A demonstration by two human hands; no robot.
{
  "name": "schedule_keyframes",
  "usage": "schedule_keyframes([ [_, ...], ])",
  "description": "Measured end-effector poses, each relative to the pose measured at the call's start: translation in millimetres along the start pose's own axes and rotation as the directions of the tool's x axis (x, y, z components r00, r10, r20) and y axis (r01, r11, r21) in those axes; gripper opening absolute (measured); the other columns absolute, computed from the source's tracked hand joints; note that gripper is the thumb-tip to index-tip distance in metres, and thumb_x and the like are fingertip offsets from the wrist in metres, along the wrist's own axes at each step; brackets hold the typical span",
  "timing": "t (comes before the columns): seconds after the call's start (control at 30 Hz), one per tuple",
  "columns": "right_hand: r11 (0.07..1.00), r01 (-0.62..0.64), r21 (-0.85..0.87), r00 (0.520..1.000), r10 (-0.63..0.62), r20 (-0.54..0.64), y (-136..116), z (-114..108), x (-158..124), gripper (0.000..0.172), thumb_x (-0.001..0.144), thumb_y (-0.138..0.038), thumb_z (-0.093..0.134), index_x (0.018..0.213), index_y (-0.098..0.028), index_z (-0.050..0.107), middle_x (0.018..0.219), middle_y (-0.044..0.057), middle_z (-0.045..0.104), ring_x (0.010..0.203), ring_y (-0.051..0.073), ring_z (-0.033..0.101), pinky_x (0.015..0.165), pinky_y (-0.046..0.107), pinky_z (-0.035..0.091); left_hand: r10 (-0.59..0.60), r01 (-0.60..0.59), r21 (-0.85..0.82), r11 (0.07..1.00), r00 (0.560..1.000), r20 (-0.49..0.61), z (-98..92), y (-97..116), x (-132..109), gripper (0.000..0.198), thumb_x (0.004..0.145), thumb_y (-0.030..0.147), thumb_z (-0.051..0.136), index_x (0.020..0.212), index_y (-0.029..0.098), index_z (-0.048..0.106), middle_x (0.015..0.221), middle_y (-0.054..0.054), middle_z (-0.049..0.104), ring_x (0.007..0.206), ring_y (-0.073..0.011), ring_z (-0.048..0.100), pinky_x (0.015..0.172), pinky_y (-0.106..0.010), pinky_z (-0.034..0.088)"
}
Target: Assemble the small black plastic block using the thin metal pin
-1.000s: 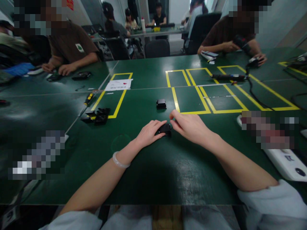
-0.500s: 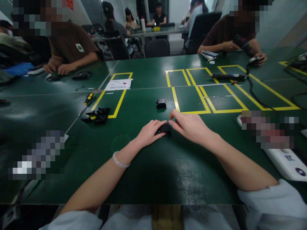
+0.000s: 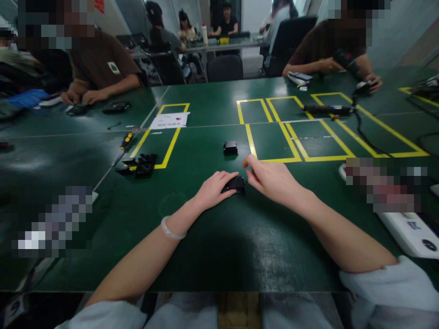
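Observation:
My left hand (image 3: 214,189) rests on the green table (image 3: 222,246) with its fingers curled over a small black part (image 3: 236,183), holding it down. My right hand (image 3: 272,179) sits just right of that part, thumb and fingers pinched together at its edge; what they pinch is too small to make out. A second small black part (image 3: 230,148) lies on the table a little farther back, untouched.
A heap of black parts (image 3: 139,165) and a yellow-handled tool (image 3: 126,140) lie at left by a yellow-taped box holding a paper sheet (image 3: 169,121). More taped boxes, an electric screwdriver (image 3: 327,109) with its cable, and a white device (image 3: 408,230) are at right. Other people sit across the table.
My right hand has lifted and shifted slightly back from the black part, its fingers staying pinched. My left hand has stayed on the part.

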State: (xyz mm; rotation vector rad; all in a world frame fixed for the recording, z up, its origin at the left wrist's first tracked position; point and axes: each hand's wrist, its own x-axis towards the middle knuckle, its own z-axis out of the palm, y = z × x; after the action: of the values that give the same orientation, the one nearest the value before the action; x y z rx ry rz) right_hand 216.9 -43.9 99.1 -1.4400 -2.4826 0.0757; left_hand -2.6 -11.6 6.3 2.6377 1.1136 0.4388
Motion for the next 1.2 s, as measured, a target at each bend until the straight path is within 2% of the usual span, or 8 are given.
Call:
schedule_keyframes([
  [0.17, 1.0, 0.003, -0.015, 0.999, -0.002, 0.034, -1.3, -2.0, 0.4, 0.036, 0.1, -0.044, 0.03, 0.104, -0.017, 0.054, 0.076, 0.004, 0.068, 0.065, 0.017, 0.059, 0.056, 0.027, 0.025, 0.01, -0.01, 0.001, 1.0, 1.0, -0.015, 2.8, -2.4, -1.1, 0.052, 0.096, 0.046, 0.052, 0.141, 0.022, 0.042, 0.118, -0.008, 0.058, 0.104, -0.025, 0.053, 0.09, -0.039, 0.048],
  [0.27, 0.998, -0.011, -0.054, 0.999, 0.013, 0.046, -0.5, -0.4, 1.3, 0.034, 0.101, -0.039, 0.029, 0.105, -0.017, 0.055, 0.078, 0.005, 0.069, 0.064, 0.017, 0.059, 0.055, 0.027, 0.024, 0.008, -0.008, 0.0, 1.0, 1.0, -0.015, 2.3, -2.5, -1.3, 0.052, 0.096, 0.046, 0.052, 0.141, 0.022, 0.041, 0.119, -0.008, 0.058, 0.105, -0.0251, 0.053, 0.09, -0.039, 0.048],
  [0.5, 1.0, 0.006, -0.019, 1.0, -0.006, 0.002, 0.9, 1.4, -0.1, 0.026, 0.097, -0.028, 0.033, 0.112, -0.017, 0.051, 0.077, 0.003, 0.068, 0.061, 0.015, 0.057, 0.054, 0.026, 0.023, 0.004, -0.004, -0.004, 1.0, 1.0, -0.01, 0.4, -0.5, -1.1, 0.052, 0.097, 0.047, 0.049, 0.142, 0.023, 0.041, 0.118, -0.009, 0.058, 0.104, -0.0251, 0.053, 0.09, -0.039, 0.048],
  [0.7, 1.0, 0.014, -0.013, 0.999, -0.014, 0.03, -0.4, -1.0, 0.1, 0.034, 0.101, -0.042, 0.031, 0.105, -0.018, 0.054, 0.076, 0.003, 0.068, 0.063, 0.016, 0.059, 0.055, 0.027, 0.024, 0.011, -0.011, -0.003, 1.0, 1.0, -0.02, 1.6, -2.1, -0.7, 0.052, 0.096, 0.047, 0.05, 0.141, 0.022, 0.041, 0.118, -0.008, 0.058, 0.104, -0.0253, 0.053, 0.09, -0.039, 0.048],
  [0.83, 0.998, -0.001, -0.056, 0.999, 0.004, 0.048, -0.4, -0.2, 1.3, 0.03, 0.1, -0.035, 0.032, 0.107, -0.017, 0.055, 0.078, 0.004, 0.069, 0.063, 0.017, 0.059, 0.054, 0.027, 0.023, 0.008, -0.008, -0.004, 1.0, 1.0, -0.01, 1.9, -2.4, -0.5, 0.053, 0.096, 0.047, 0.051, 0.141, 0.022, 0.042, 0.119, -0.009, 0.057, 0.105, -0.0253, 0.053, 0.091, -0.04, 0.048],
  [0.97, 1.0, -0.005, -0.029, 0.999, 0.006, 0.04, -0.7, 0.0, 0.8, 0.026, 0.098, -0.029, 0.034, 0.11, -0.017, 0.053, 0.079, 0.003, 0.069, 0.064, 0.016, 0.059, 0.054, 0.027, 0.024, 0.005, -0.005, -0.001, 1.0, 1.0, -0.007, 2.1, -2.6, -0.8, 0.052, 0.096, 0.046, 0.051, 0.142, 0.022, 0.042, 0.119, -0.009, 0.057, 0.105, -0.025, 0.053, 0.09, -0.039, 0.048],
  [1.2, 1.0, -0.001, 0.009, 0.999, 0.001, 0.043, -0.7, -2.7, -0.3, 0.03, 0.099, -0.04, 0.035, 0.108, -0.017, 0.053, 0.077, 0.002, 0.068, 0.065, 0.016, 0.059, 0.055, 0.026, 0.025, 0.01, -0.01, -0.003, 1.0, 1.0, -0.017, 2.2, -2.7, -0.9, 0.051, 0.096, 0.047, 0.051, 0.141, 0.023, 0.042, 0.118, -0.008, 0.058, 0.104, -0.0251, 0.053, 0.089, -0.039, 0.048],
])
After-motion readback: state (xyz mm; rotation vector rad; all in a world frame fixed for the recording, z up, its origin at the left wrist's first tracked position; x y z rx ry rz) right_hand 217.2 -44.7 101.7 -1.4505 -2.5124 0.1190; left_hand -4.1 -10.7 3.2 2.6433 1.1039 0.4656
